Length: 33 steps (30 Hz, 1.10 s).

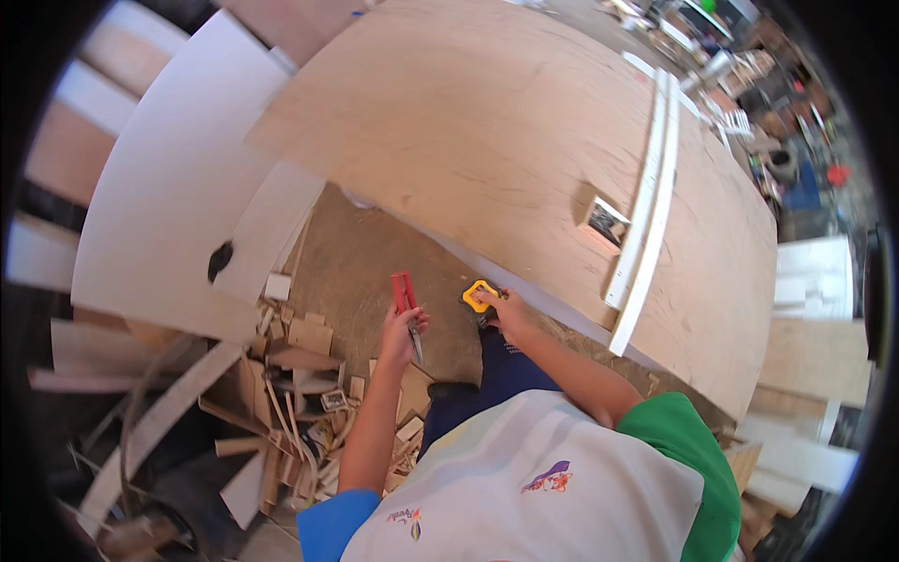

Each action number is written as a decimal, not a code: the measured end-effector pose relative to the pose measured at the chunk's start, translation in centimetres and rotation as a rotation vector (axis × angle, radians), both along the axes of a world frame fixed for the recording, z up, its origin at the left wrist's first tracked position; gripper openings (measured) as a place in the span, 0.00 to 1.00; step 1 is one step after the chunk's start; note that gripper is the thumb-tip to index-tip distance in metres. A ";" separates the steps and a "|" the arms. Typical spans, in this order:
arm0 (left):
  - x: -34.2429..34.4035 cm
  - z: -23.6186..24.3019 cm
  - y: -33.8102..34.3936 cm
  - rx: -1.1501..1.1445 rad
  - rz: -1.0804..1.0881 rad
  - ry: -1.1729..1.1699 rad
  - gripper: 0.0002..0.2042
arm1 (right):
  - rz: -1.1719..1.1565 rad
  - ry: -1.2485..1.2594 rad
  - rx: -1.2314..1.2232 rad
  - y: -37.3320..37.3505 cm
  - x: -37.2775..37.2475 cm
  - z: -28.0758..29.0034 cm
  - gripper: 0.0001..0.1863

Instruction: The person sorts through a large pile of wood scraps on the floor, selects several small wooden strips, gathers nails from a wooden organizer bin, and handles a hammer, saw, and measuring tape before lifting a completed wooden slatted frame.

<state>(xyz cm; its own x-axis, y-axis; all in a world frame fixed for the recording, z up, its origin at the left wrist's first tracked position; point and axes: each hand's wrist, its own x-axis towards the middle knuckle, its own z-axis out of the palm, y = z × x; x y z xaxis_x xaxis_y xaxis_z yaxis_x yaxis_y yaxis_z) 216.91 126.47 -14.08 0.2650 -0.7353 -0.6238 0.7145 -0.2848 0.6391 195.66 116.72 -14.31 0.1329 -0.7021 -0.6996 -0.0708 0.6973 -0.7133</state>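
Observation:
In my left hand (pixel 408 326) is a metal tool with red handles (pixel 403 287), held upright over the brown floor with its metal end toward me. My right hand (pixel 502 313) grips a yellow and black tape measure (pixel 480 292) near the lower edge of a large plywood panel (pixel 421 103). On that panel, to the right, lie two long white strips (pixel 662 201) and a small square cut opening or box (pixel 607 221) with a dark inside.
A white sheet (pixel 164 178) stands at left. Wood offcuts (pixel 290 412) litter the floor (pixel 342 262) at lower left, beside a curved strip (pixel 159 431). More boards (pixel 810 356) are stacked at right, with assorted clutter (pixel 787 140) behind.

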 end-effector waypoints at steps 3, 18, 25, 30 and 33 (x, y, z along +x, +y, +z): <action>-5.5 -1.9 -6.6 0.062 -0.236 0.000 0.20 | -0.245 0.053 -0.071 -2.8 -6.7 -1.5 0.36; -26.1 -6.0 -26.5 0.166 -0.884 -0.489 0.22 | 0.355 0.868 -1.070 -12.6 -26.1 -4.7 0.25; -29.6 -7.7 -30.0 0.151 -0.800 -0.506 0.24 | 0.377 1.074 -1.280 -17.2 -27.7 -7.1 0.14; -31.4 -8.3 -32.2 0.100 -0.747 -0.423 0.22 | 0.456 1.130 -1.333 -20.6 -28.9 -8.0 0.12; -32.2 -8.2 -33.7 0.132 -0.693 -0.424 0.21 | 0.486 1.190 -1.365 -22.8 -29.7 -8.3 0.09</action>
<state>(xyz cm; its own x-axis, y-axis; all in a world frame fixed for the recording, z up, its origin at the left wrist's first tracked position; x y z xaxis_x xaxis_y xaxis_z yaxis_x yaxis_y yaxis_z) 184.73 92.78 -22.29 0.0106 -0.7463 -0.6655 0.0541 -0.6642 0.7456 166.01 93.96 -22.63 0.3952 -0.8395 0.3730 -0.8755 -0.4671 -0.1237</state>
